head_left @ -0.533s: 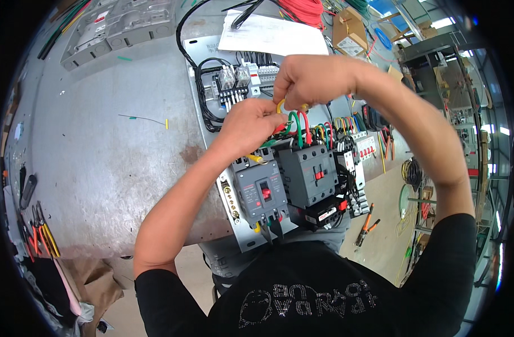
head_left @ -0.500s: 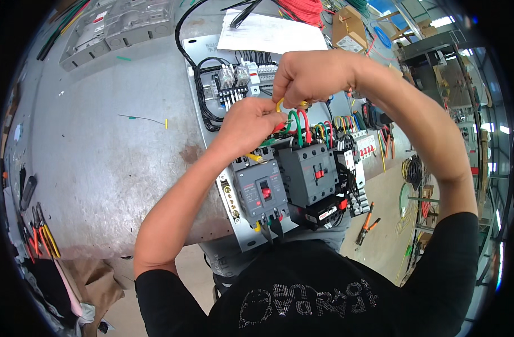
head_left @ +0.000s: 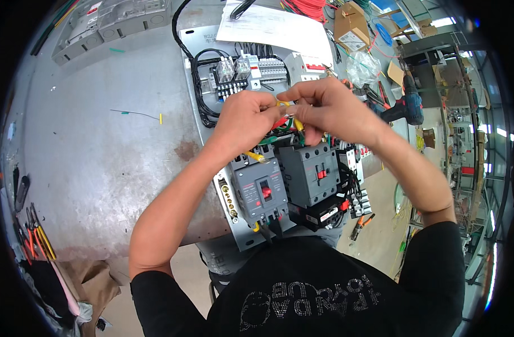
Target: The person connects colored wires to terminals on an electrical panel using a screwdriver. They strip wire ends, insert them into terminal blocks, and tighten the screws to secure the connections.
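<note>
Both of my hands work close together above a metal mounting plate [head_left: 199, 126] fitted with electrical parts. My left hand [head_left: 243, 121] is closed, its thumb and fingers pinching a bundle of wires where a red sleeve [head_left: 280, 122] shows. Opposite it, my right hand [head_left: 333, 112] pinches a looped yellow wire [head_left: 283, 103]; a yellow-sleeved end [head_left: 298, 125] hangs below its fingers. Exactly which wire each fingertip grips is partly hidden. Below the hands sit a grey circuit breaker [head_left: 262, 188] with a red toggle and a dark grey contactor-like block [head_left: 310, 177]. A yellow-sleeved lug [head_left: 257, 157] lies at the breaker's top.
Clear relays [head_left: 226, 70] and terminal blocks [head_left: 272, 70] occupy the plate's far part, bordered by black cables. A paper sheet [head_left: 274, 31] overlaps its far edge. To the right lie a power drill [head_left: 408, 104] and a cardboard box [head_left: 351, 28]. Pliers [head_left: 40, 236] lie far left.
My right hand has lowered and turned, its fingers now facing my left hand. The yellow wire's end has come down with it. My left hand stays nearly in place.
</note>
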Available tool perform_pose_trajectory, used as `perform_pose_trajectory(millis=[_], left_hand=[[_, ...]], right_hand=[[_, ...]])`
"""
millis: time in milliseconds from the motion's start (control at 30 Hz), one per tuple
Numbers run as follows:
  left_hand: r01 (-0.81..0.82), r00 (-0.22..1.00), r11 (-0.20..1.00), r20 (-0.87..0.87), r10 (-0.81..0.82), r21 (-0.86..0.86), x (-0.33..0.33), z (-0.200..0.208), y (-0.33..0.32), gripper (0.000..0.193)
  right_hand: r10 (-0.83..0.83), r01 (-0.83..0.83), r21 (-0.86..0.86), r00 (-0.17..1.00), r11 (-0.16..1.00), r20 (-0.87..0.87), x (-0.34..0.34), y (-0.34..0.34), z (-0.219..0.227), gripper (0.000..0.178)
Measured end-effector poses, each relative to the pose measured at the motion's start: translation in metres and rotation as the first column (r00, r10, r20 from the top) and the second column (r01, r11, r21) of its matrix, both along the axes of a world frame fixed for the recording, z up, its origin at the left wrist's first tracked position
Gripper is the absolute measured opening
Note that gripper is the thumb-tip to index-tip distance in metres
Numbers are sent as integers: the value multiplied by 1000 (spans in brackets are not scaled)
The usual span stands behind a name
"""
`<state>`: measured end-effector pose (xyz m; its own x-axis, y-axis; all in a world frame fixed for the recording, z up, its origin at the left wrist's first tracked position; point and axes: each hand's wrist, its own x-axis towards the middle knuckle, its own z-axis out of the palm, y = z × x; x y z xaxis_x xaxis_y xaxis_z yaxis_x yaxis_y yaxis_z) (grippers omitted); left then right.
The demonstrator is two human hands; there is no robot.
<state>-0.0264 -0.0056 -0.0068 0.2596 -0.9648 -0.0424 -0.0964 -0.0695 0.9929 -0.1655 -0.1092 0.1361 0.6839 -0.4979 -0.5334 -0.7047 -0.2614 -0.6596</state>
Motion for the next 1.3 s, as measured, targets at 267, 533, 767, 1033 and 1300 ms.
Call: perform_pose_trajectory(millis=[267, 533, 767, 1033, 1300], left_hand=[[75, 992, 997, -103, -76, -17, 9, -3, 1, 24], [52, 999, 998, -6, -52, -31, 5, -2, 5, 25], [5, 1000, 998, 30, -3, -68, 3, -4, 3, 23], [17, 999, 999, 32, -16, -40, 5, 0, 3, 22], [154, 988, 987, -41, -152, 38, 17, -8, -2, 21]], right_hand=[[1, -6, 97, 999, 995, 49, 5, -15, -1, 23], [228, -208, 102, 939, 973, -258, 25, -50, 2, 48], [378, -363, 112, 854, 925, -358, 36, -56, 2, 43], [380, -376, 61, 896, 925, -229, 22, -56, -17, 34], [328, -328, 14, 943, 944, -61, 10, -49, -26, 35]])
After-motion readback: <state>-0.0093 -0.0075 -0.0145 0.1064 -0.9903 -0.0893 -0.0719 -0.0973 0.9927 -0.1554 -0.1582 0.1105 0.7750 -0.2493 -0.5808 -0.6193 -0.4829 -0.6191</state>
